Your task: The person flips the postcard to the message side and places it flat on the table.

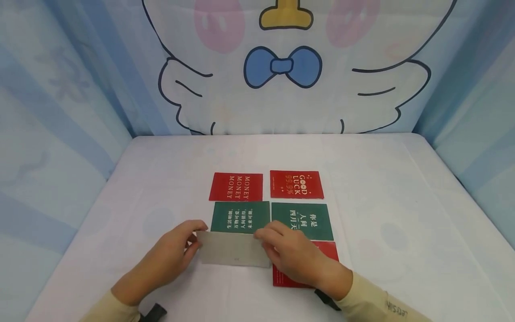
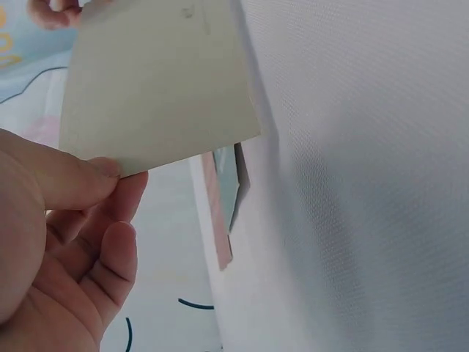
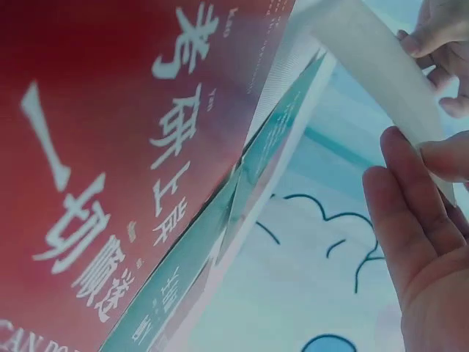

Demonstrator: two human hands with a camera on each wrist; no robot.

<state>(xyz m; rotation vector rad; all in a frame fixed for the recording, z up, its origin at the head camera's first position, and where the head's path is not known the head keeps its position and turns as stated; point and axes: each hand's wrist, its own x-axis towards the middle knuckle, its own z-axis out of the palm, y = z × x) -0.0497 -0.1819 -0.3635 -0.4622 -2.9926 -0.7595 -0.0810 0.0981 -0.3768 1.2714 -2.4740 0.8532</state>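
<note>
Both hands hold up a blank greyish-beige card (image 1: 234,250), tilted, its plain side toward me. My left hand (image 1: 173,250) pinches its left edge between thumb and fingers, seen closely in the left wrist view on the card (image 2: 157,81). At the upper right corner, my right hand (image 1: 295,255) pinches it. Behind the card's top edge lies a green card (image 1: 241,217) with pale Chinese writing, partly hidden. Under my right forearm is a red card (image 1: 285,278), whose large white characters show in the right wrist view. A second green card (image 1: 318,223) lies just beyond the right hand.
Farther back, two red cards lie side by side, one reading MONEY (image 1: 236,187), the other GOOD LUCK (image 1: 296,184). All lie on a white-covered table (image 1: 382,179). A printed cloth (image 1: 281,107) hangs behind it, with blue curtains (image 1: 60,112) at the sides.
</note>
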